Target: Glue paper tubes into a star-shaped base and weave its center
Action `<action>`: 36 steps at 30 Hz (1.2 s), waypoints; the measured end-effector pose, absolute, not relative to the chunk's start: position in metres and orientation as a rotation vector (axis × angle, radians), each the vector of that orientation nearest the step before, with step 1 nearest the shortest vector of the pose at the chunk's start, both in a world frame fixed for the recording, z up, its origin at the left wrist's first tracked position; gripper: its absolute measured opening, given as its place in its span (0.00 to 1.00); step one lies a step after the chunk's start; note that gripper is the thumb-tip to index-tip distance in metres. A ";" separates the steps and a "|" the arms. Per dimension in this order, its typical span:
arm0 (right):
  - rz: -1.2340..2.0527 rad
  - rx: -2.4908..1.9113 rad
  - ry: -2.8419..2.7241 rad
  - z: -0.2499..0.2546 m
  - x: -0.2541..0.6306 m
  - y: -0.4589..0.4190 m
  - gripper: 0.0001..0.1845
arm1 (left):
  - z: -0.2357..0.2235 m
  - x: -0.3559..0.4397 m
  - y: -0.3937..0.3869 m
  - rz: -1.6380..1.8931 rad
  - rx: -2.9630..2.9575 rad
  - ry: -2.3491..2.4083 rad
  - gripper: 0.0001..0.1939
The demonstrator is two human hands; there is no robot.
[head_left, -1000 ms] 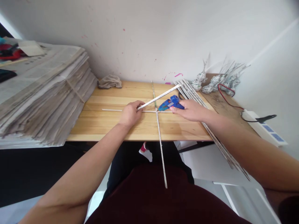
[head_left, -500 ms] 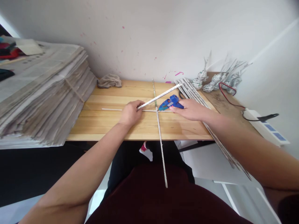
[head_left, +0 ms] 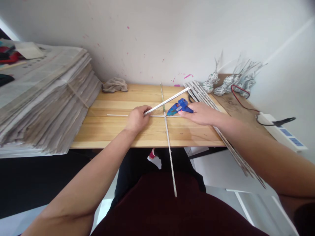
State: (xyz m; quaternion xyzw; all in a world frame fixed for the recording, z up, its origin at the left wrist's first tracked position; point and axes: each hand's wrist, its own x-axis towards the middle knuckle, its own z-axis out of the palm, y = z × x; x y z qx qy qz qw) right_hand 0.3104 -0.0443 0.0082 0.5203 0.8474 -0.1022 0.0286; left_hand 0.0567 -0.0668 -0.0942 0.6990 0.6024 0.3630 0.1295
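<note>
My left hand [head_left: 136, 118] is closed on one end of a rolled paper stick [head_left: 169, 99] that slants up to the right above the wooden board [head_left: 110, 126]. My right hand [head_left: 200, 113] grips a blue glue gun [head_left: 177, 107], its nozzle pointing left at the spot where two other paper sticks cross. One of these, a long stick [head_left: 170, 154], runs from the wall out past the board's front edge. The other, a thin stick [head_left: 118, 115], lies crosswise under my left hand.
A tall stack of newspapers [head_left: 41, 98] fills the left. A crumpled cloth [head_left: 114, 85] lies at the back of the board. A bundle of paper sticks [head_left: 221, 131] runs along the right edge, with woven paper pieces [head_left: 231, 82], a red cable and a power strip [head_left: 283, 132] beyond.
</note>
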 end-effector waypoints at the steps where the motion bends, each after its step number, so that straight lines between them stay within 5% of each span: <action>1: -0.315 1.602 2.610 0.009 0.310 -0.044 0.23 | -0.094 0.057 -0.067 1.058 2.031 1.748 0.13; 36: -0.278 1.560 2.636 0.009 0.307 -0.043 0.26 | -0.092 0.058 -0.068 1.081 2.017 1.736 0.12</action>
